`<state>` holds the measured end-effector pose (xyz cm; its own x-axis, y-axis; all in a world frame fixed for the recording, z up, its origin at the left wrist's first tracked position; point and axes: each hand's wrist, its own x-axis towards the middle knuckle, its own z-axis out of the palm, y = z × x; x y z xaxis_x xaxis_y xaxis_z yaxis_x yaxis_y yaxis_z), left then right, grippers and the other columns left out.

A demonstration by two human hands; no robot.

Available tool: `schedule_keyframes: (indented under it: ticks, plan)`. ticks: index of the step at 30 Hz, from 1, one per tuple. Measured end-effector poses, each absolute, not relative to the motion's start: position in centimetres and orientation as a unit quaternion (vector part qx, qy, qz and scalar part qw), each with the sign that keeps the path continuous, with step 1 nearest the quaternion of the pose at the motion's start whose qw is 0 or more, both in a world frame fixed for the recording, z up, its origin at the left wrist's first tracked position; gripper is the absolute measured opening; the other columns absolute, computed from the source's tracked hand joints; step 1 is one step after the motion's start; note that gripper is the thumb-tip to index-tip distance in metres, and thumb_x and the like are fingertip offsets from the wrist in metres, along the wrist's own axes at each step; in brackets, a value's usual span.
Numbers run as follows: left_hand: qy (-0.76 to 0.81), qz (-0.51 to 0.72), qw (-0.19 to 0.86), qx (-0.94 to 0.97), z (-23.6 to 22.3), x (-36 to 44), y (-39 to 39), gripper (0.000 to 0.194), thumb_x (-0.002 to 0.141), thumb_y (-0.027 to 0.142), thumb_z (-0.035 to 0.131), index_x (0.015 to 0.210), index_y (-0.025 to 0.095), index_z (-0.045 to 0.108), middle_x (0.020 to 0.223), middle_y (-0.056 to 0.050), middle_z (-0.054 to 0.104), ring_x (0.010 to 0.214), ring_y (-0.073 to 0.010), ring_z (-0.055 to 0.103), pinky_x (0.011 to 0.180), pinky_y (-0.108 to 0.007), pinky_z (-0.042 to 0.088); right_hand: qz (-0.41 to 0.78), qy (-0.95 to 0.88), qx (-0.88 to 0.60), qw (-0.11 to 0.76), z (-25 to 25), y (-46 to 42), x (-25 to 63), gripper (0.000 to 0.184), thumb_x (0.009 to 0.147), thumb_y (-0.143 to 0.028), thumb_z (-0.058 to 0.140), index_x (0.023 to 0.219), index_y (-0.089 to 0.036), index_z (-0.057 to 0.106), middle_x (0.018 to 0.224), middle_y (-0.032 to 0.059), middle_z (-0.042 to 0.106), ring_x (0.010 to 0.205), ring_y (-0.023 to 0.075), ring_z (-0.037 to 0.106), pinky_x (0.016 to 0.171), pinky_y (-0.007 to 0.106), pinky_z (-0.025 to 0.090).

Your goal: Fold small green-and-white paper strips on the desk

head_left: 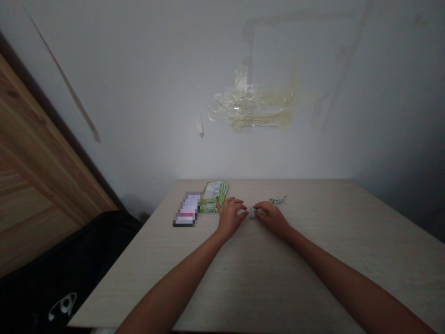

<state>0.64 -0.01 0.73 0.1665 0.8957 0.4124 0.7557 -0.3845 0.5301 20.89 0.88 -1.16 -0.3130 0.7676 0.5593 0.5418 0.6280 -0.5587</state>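
A small white-and-green crumpled piece (251, 213), possibly a wrapped candy, sits low over the table between my two hands. My left hand (229, 216) has its thumb and forefinger at the piece's left side, with the other fingers stretched forward. From the right, my right hand (274, 219) pinches the other side between thumb and forefinger. Just beyond the right hand lies a twisted white-and-green patterned scrap (278, 200). A stack of green-and-white printed packets (214, 191) lies past the left hand, partly hidden by its fingers.
A phone with a blurred screen (187, 208) lies left of the packets on the pale wooden table (264, 278). Behind stands a wall (146, 93) with old tape patches (257, 109). Dark fabric (79, 264) and a wooden panel (41, 139) border the left side.
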Motion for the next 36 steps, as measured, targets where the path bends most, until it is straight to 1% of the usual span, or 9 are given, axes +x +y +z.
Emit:
schedule_keyframes:
  ticks: [4, 10, 14, 17, 22, 25, 28, 31, 36]
  plan:
    - [0.533, 0.366, 0.096, 0.757, 1.15, 0.85, -0.24, 0.009, 0.084, 0.036, 0.067, 0.087, 0.032, 0.073, 0.115, -0.001, 0.068, 0.127, -0.0260, 0.045, 0.113, -0.063, 0.003, 0.145, -0.782, -0.412, 0.445, -0.80, 0.59, 20.85, 0.015, 0.087, -0.027, 0.059, 0.094, -0.019, 0.070, 0.094, 0.0077, 0.071, 0.092, 0.0213, 0.064, 0.087, 0.038, 0.050]
    - [0.523, 0.388, 0.109, 0.751, 1.12, 0.79, -0.02, 0.009, 0.083, 0.036, 0.068, 0.087, 0.030, 0.074, 0.112, 0.000, 0.069, 0.123, -0.0233, 0.048, 0.113, -0.055, 0.015, 0.147, -0.786, -0.396, 0.451, -0.60, 0.48, 20.67, 0.017, 0.089, -0.032, 0.059, 0.088, -0.019, 0.071, 0.089, 0.0073, 0.072, 0.088, 0.0211, 0.065, 0.085, 0.038, 0.050]
    - [0.519, 0.385, 0.111, 0.755, 0.89, 0.74, 0.21, 0.009, 0.082, 0.036, 0.069, 0.086, 0.029, 0.074, 0.111, 0.000, 0.070, 0.121, -0.0229, 0.049, 0.114, -0.051, 0.017, 0.158, -0.778, -0.408, 0.451, -0.65, 0.50, 20.69, 0.017, 0.088, -0.033, 0.060, 0.093, -0.020, 0.071, 0.090, 0.0073, 0.072, 0.086, 0.0209, 0.065, 0.083, 0.037, 0.051]
    - [0.519, 0.384, 0.112, 0.755, 0.80, 0.70, 0.32, 0.010, 0.082, 0.036, 0.069, 0.085, 0.029, 0.075, 0.110, -0.001, 0.070, 0.120, -0.0233, 0.050, 0.114, -0.050, 0.017, 0.161, -0.778, -0.413, 0.445, -0.65, 0.48, 20.75, 0.018, 0.088, -0.032, 0.061, 0.096, -0.020, 0.072, 0.090, 0.0072, 0.073, 0.086, 0.0209, 0.066, 0.083, 0.038, 0.051]
    - [0.509, 0.389, 0.134, 0.756, 0.77, 0.64, 0.47, 0.013, 0.081, 0.036, 0.069, 0.091, 0.031, 0.076, 0.112, -0.002, 0.069, 0.120, -0.0229, 0.051, 0.113, -0.048, 0.022, 0.163, -0.787, -0.404, 0.438, -0.55, 0.46, 20.74, 0.017, 0.088, -0.032, 0.061, 0.095, -0.022, 0.073, 0.091, 0.0063, 0.074, 0.088, 0.0205, 0.066, 0.083, 0.037, 0.051]
    - [0.515, 0.387, 0.146, 0.751, 0.85, 0.63, 0.48, 0.012, 0.081, 0.037, 0.069, 0.088, 0.031, 0.076, 0.112, -0.002, 0.069, 0.120, -0.0232, 0.051, 0.112, -0.048, 0.024, 0.156, -0.793, -0.392, 0.440, -0.53, 0.56, 20.72, 0.017, 0.088, -0.033, 0.061, 0.095, -0.022, 0.073, 0.091, 0.0059, 0.074, 0.089, 0.0204, 0.066, 0.084, 0.037, 0.050]
    - [0.510, 0.390, 0.145, 0.753, 0.96, 0.66, 0.38, 0.011, 0.081, 0.037, 0.069, 0.086, 0.030, 0.076, 0.111, -0.001, 0.070, 0.118, -0.0224, 0.052, 0.112, -0.048, 0.023, 0.139, -0.796, -0.382, 0.449, -0.51, 0.66, 20.72, 0.017, 0.088, -0.034, 0.062, 0.092, -0.022, 0.073, 0.090, 0.0060, 0.073, 0.090, 0.0209, 0.065, 0.087, 0.038, 0.049]
    - [0.503, 0.394, 0.137, 0.757, 1.03, 0.69, 0.32, 0.009, 0.080, 0.036, 0.070, 0.084, 0.031, 0.076, 0.110, 0.000, 0.070, 0.118, -0.0215, 0.052, 0.113, -0.048, 0.023, 0.133, -0.793, -0.382, 0.456, -0.46, 0.65, 20.65, 0.017, 0.088, -0.035, 0.062, 0.087, -0.021, 0.073, 0.087, 0.0060, 0.073, 0.088, 0.0209, 0.065, 0.085, 0.037, 0.049]
    - [0.515, 0.386, 0.146, 0.751, 1.12, 0.76, 0.39, 0.010, 0.079, 0.038, 0.070, 0.083, 0.031, 0.076, 0.111, -0.001, 0.070, 0.120, -0.0232, 0.051, 0.113, -0.049, 0.022, 0.129, -0.791, -0.386, 0.457, -0.35, 0.50, 20.55, 0.018, 0.087, -0.036, 0.062, 0.084, -0.022, 0.072, 0.087, 0.0057, 0.072, 0.088, 0.0208, 0.065, 0.085, 0.038, 0.049]
